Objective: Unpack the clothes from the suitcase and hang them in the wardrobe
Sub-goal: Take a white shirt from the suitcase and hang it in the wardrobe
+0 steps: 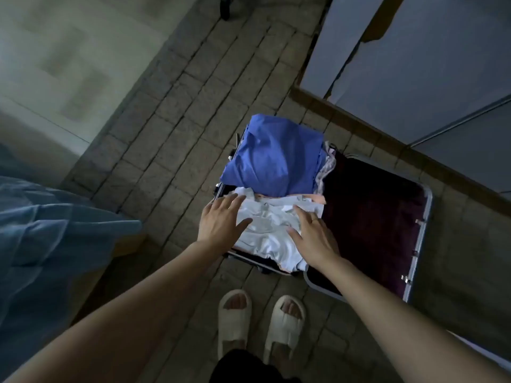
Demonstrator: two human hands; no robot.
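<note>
Tiled floor (171,111) carries the open suitcase (427,217). Your left hand (221,219) and right hand (315,236) lie flat, fingers spread, on the white garment (271,230) at its near-left corner, probably to gather it. Blue garment (276,158) lies beyond.

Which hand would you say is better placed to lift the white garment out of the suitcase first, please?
Probably the right hand: it lies flat on the white garment, over its middle. The left hand touches only its left edge, at the suitcase rim.
</note>
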